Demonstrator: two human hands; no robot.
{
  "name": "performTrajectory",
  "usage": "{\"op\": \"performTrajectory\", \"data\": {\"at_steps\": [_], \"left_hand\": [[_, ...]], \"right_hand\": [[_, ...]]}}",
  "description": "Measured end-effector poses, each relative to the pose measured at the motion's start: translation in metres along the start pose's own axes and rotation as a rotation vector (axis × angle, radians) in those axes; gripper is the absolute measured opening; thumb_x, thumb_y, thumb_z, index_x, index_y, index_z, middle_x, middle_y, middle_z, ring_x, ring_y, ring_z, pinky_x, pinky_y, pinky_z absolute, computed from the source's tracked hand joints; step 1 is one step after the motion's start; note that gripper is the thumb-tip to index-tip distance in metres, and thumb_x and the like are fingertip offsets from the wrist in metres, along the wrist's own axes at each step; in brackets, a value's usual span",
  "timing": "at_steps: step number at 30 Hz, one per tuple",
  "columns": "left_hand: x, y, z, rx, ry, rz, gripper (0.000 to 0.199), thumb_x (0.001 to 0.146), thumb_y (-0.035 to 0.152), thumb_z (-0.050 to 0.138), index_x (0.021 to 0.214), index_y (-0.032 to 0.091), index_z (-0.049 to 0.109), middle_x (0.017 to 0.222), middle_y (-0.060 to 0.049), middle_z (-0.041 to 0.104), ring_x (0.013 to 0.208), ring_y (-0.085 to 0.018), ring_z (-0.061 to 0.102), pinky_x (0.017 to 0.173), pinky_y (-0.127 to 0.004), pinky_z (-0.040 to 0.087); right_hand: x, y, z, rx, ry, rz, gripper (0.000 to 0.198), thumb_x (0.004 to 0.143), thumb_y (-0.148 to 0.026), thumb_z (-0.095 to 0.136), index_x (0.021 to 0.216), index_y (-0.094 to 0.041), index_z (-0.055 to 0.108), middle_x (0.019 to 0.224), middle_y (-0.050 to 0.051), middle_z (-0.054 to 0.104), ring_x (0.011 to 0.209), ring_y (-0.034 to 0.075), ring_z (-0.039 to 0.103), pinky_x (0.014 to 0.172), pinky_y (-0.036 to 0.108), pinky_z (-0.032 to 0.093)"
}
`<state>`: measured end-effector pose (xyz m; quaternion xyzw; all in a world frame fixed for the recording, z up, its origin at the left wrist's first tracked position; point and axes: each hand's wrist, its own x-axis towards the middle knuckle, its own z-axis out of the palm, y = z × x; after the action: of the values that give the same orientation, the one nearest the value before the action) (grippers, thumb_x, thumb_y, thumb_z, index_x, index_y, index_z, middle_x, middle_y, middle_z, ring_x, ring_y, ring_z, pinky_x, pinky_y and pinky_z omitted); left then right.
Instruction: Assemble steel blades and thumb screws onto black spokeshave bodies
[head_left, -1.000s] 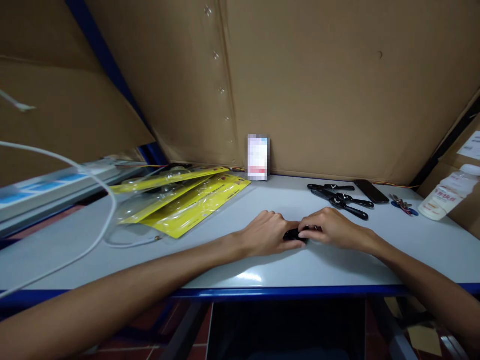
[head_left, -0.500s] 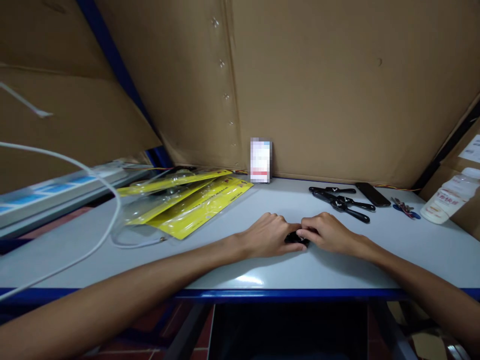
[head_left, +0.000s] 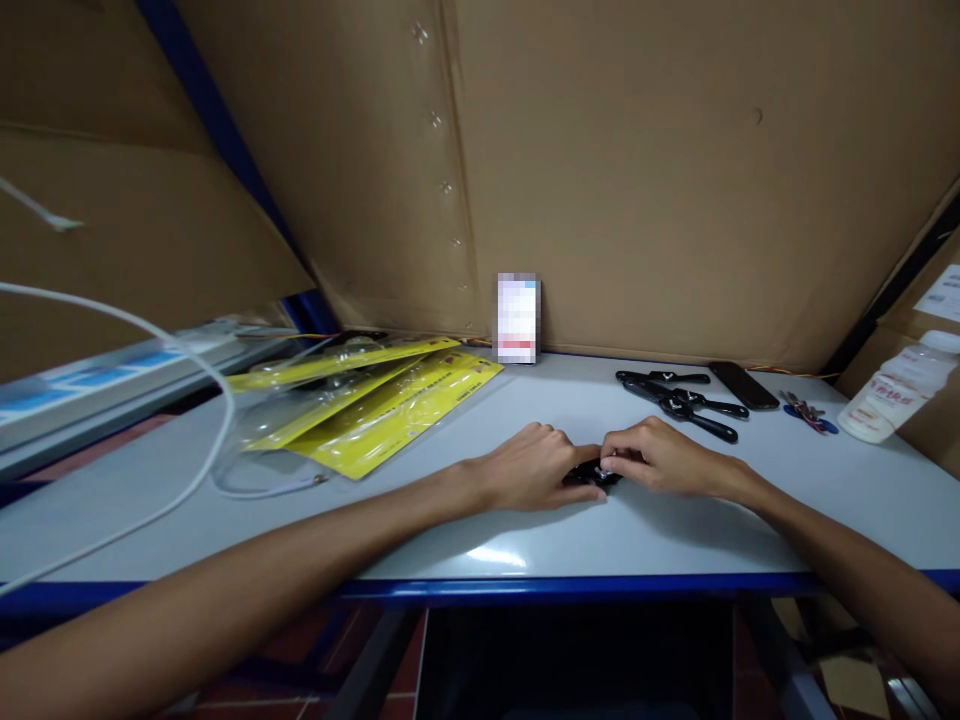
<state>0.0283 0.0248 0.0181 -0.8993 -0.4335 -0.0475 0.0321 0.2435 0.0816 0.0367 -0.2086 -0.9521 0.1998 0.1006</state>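
On the white table, close to its front, my left hand (head_left: 536,467) is closed around one end of a black spokeshave (head_left: 611,477), which lies mostly hidden under the fingers. My right hand (head_left: 656,458) pinches a small shiny metal part (head_left: 604,472) at the middle of that tool; the fingers cover its exact shape. Farther back on the right, several more black spokeshaves (head_left: 679,401) lie in a loose overlapping pile, apart from both hands.
Yellow cards in clear blister packs (head_left: 390,420) lie at the left, beside a white cable (head_left: 225,430) and a power strip (head_left: 112,375). A lit phone (head_left: 517,318) leans on the cardboard wall. At the right are a dark phone (head_left: 744,386), keys (head_left: 807,411) and a bottle (head_left: 896,390).
My right hand has drawn slightly away from the left thumb and fingertips, so more of the shiny part shows. The left hand stays on the spokeshave. The whole view has shifted slightly.
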Motion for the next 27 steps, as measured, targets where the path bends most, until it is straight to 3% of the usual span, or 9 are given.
{"op": "performTrajectory", "data": {"at_steps": [6,13,21,27], "left_hand": [[0.0,-0.001,0.001,-0.008,0.003,0.005,0.047,0.099,0.059,0.049,0.107,0.018,0.071,0.069,-0.008,0.074,0.059,-0.024,0.07,0.055,-0.03,0.04],[0.0,0.004,0.0,-0.003,-0.036,-0.055,0.039,0.099,0.054,0.054,0.104,0.02,0.071,0.074,-0.007,0.076,0.066,-0.026,0.073,0.056,-0.028,0.041],[0.001,0.01,0.002,-0.061,0.004,-0.129,0.042,0.098,0.054,0.055,0.117,0.02,0.07,0.075,-0.009,0.077,0.072,-0.029,0.074,0.06,-0.031,0.045],[-0.003,0.014,0.007,-0.009,0.021,-0.171,0.058,0.097,0.052,0.053,0.142,0.014,0.052,0.084,-0.014,0.078,0.074,-0.033,0.075,0.063,-0.037,0.05]], "right_hand": [[0.0,-0.006,0.008,-0.179,0.03,0.029,0.023,0.098,-0.028,0.059,0.08,-0.016,0.068,0.064,-0.002,0.06,0.056,0.01,0.043,0.059,0.026,0.026],[-0.001,-0.011,0.017,-0.351,-0.005,-0.016,0.023,0.102,-0.025,0.048,0.106,-0.019,0.07,0.082,0.003,0.074,0.06,0.013,0.055,0.06,0.03,0.025],[0.0,-0.02,0.018,-0.499,-0.037,0.095,0.028,0.103,-0.029,0.045,0.098,-0.015,0.068,0.083,0.008,0.076,0.062,0.016,0.061,0.058,0.033,0.022],[0.001,-0.028,0.018,-0.573,-0.071,0.166,0.03,0.105,-0.027,0.046,0.098,-0.013,0.071,0.09,0.011,0.078,0.071,0.02,0.068,0.059,0.033,0.026]]}}
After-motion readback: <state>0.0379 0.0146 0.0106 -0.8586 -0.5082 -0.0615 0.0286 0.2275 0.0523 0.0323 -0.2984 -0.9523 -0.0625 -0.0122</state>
